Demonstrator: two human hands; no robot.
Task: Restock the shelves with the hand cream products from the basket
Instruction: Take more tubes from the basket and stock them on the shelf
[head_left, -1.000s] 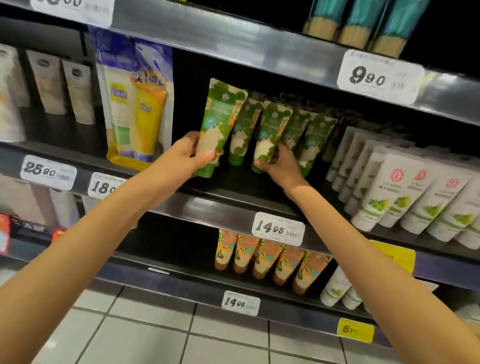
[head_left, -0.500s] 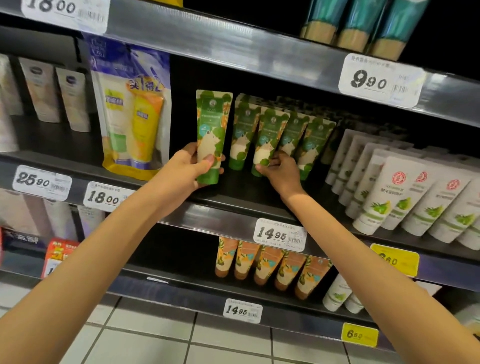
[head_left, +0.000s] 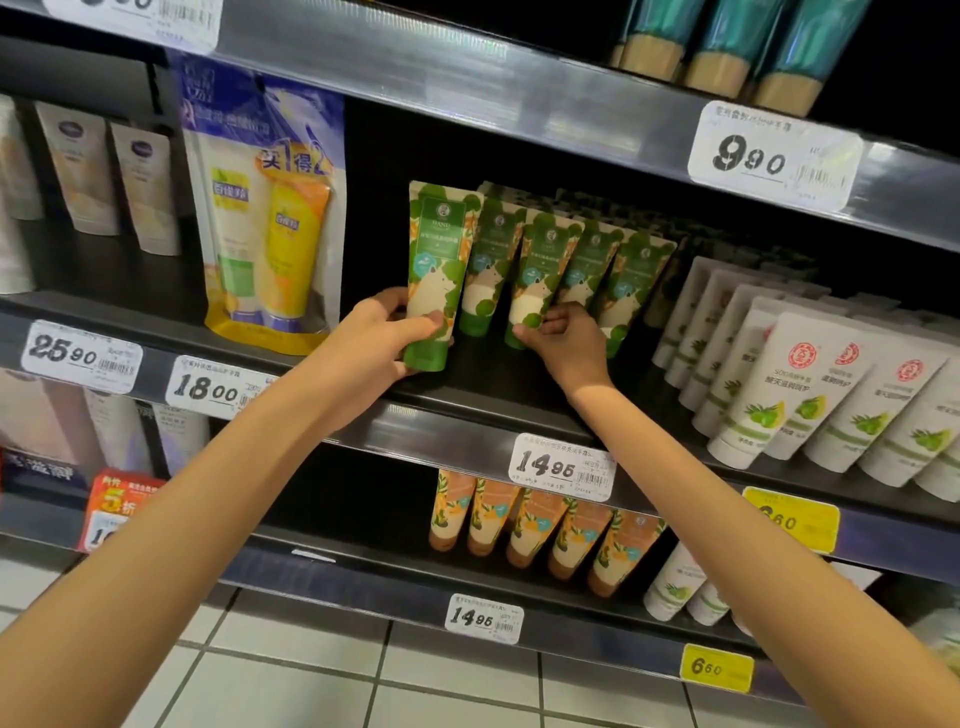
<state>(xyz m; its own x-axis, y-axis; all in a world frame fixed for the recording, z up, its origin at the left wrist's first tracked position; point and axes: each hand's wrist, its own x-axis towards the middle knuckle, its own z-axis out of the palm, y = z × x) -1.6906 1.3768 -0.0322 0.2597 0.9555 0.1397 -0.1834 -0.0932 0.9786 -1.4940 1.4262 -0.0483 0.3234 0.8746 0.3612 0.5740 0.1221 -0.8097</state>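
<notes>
My left hand (head_left: 382, 340) grips a green hand cream tube (head_left: 439, 260) near its cap and holds it upright at the left end of a row of matching green tubes (head_left: 592, 265) on the middle shelf (head_left: 467, 436). My right hand (head_left: 569, 340) pinches the lower part of the third green tube (head_left: 540, 260) in that row. The basket is out of view.
A yellow and purple twin-pack bag (head_left: 265, 208) stands just left of the green tubes. White tubes (head_left: 795, 384) fill the shelf to the right. Orange tubes (head_left: 540, 535) sit on the shelf below. Teal tubes (head_left: 727, 47) stand on the shelf above. Price tags line the shelf edges.
My left hand has turned the green tube from tilted to upright and brought it down beside the row. My right hand has stayed on the shelved tube.
</notes>
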